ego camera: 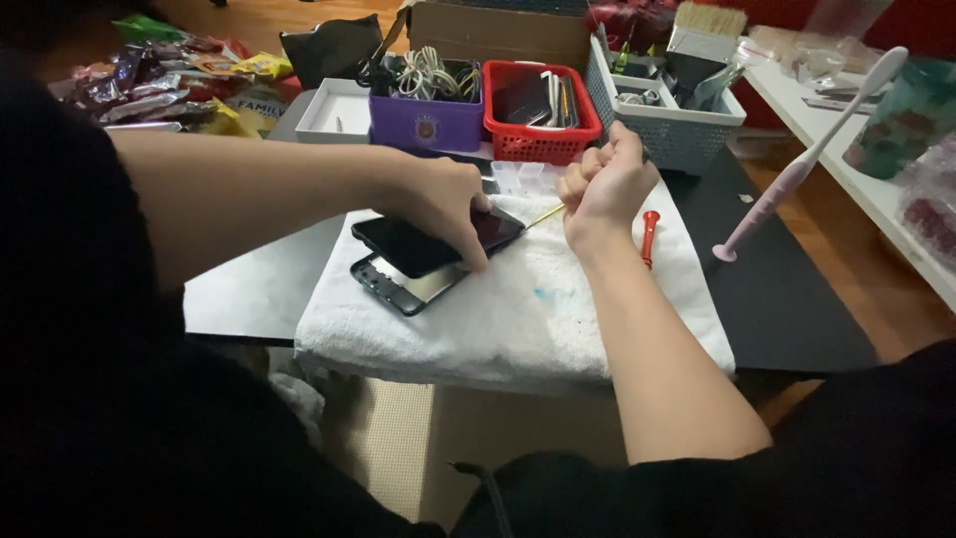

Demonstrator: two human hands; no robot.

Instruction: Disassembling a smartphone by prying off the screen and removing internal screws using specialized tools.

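While the left hand [443,204] presses its fingers down flat on the dark phone screen [438,242], which sits lifted and skewed over the phone body [398,289] on the white towel [538,309], the right hand [607,184] is clenched around a thin yellow pry tool [546,215] poking at the screen's edge. Red screwdriver [648,237] lies just beside that wrist, with purple, red and grey baskets behind

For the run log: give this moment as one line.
left hand: pressing phone screen | right hand: gripping thin yellow tool | surface: white towel
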